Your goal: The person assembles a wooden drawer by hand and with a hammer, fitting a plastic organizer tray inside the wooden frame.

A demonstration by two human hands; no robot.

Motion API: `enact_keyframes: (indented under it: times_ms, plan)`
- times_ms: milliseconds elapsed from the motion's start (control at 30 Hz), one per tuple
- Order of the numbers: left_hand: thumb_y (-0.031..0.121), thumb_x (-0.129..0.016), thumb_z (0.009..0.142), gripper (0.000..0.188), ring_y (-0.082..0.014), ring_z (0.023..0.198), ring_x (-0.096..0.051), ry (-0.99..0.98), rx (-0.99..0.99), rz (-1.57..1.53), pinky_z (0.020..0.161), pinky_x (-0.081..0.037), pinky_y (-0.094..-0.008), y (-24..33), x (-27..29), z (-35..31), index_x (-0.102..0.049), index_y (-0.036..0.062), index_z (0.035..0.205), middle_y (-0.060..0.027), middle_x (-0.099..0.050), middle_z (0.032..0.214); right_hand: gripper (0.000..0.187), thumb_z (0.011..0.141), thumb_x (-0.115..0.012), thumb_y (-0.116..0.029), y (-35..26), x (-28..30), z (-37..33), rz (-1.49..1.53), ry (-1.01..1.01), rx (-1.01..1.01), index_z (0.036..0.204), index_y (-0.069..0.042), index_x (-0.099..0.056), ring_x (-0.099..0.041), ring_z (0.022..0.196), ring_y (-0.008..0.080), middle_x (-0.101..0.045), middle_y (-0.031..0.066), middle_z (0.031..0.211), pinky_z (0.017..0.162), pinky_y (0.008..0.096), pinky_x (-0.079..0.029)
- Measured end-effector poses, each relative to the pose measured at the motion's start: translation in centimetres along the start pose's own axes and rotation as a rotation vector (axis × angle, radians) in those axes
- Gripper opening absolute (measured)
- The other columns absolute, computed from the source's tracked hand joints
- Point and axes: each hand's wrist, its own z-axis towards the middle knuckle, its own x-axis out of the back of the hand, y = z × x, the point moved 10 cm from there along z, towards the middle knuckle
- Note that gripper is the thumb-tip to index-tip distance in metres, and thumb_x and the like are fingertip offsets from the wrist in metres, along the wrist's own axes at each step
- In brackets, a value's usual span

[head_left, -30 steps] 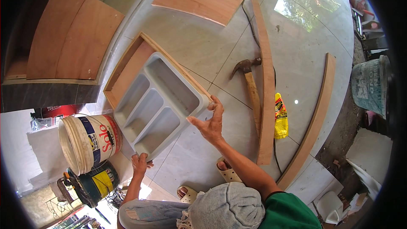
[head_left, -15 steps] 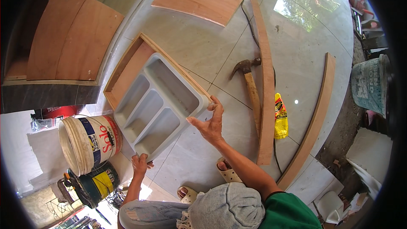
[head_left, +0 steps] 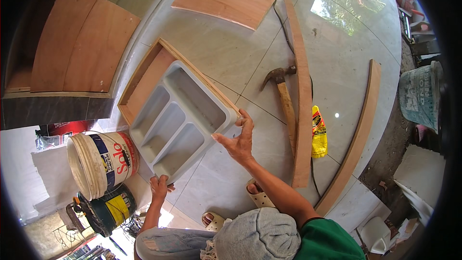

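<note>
A grey plastic cutlery tray with several compartments lies tilted over a wooden drawer box. Part of the box's bottom shows past the tray's far left side; the rest is covered. My left hand grips the tray's near corner, fingers curled at its edge. At the right corner, my right hand is closed around the tray's edge, thumb on the near side and fingers by the end of the box's wooden side. Right of that hand, a claw hammer lies partly beneath a long wooden strip.
A yellow packet lies beside the strip, and a second strip farther right. A plywood panel rests on the tiles, near a black cord. A white paint bucket and a dark green bucket stand left.
</note>
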Motion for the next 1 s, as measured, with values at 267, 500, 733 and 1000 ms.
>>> enact_keyframes:
  times_ms: [267, 500, 733, 1000]
  plan:
    - [0.024, -0.054, 0.083, 0.035, -0.0271, 0.046, -0.064, 0.011, -0.005, 0.001, 0.037, -0.050, -0.0310, 0.31, 0.02, -0.15, -0.060, -0.0100, 0.079, -0.0217, -0.062, 0.063, 0.086, 0.060, -0.088, -0.048, -0.32, 0.09, 0.04, 0.004, 0.008, 0.024, 0.110, -0.002, -0.036, -0.037, 0.117, 0.0286, -0.038, 0.0166, 0.123, 0.098, 0.0396, -0.035]
    - [0.025, -0.054, 0.083, 0.036, -0.0272, 0.047, -0.064, 0.009, -0.017, 0.006, 0.038, -0.051, -0.0312, 0.30, 0.06, -0.09, -0.061, -0.0106, 0.079, -0.0226, -0.063, 0.063, 0.086, 0.060, -0.087, -0.050, -0.11, -0.05, 0.03, 0.019, -0.012, -0.017, 0.110, -0.002, -0.036, -0.035, 0.120, 0.0311, -0.038, 0.0177, 0.123, 0.100, 0.0414, -0.033]
    - [0.025, -0.054, 0.083, 0.037, -0.0271, 0.047, -0.065, -0.007, -0.015, 0.004, 0.038, -0.051, -0.0313, 0.34, -0.05, -0.10, -0.061, -0.0107, 0.079, -0.0227, -0.063, 0.064, 0.085, 0.061, -0.087, -0.050, -0.04, -0.07, 0.00, 0.011, -0.016, -0.040, 0.108, -0.003, -0.035, -0.035, 0.122, 0.0327, -0.037, 0.0194, 0.125, 0.102, 0.0438, -0.032]
    - [0.025, -0.054, 0.083, 0.036, -0.0262, 0.046, -0.064, 0.005, 0.003, 0.001, 0.038, -0.051, -0.0310, 0.25, 0.02, -0.16, -0.061, -0.0102, 0.080, -0.0215, -0.063, 0.063, 0.081, 0.060, -0.087, -0.051, 0.04, -0.01, 0.00, 0.073, -0.005, -0.027, 0.102, -0.006, -0.034, -0.032, 0.130, 0.0354, -0.036, 0.0239, 0.131, 0.104, 0.0453, -0.030]
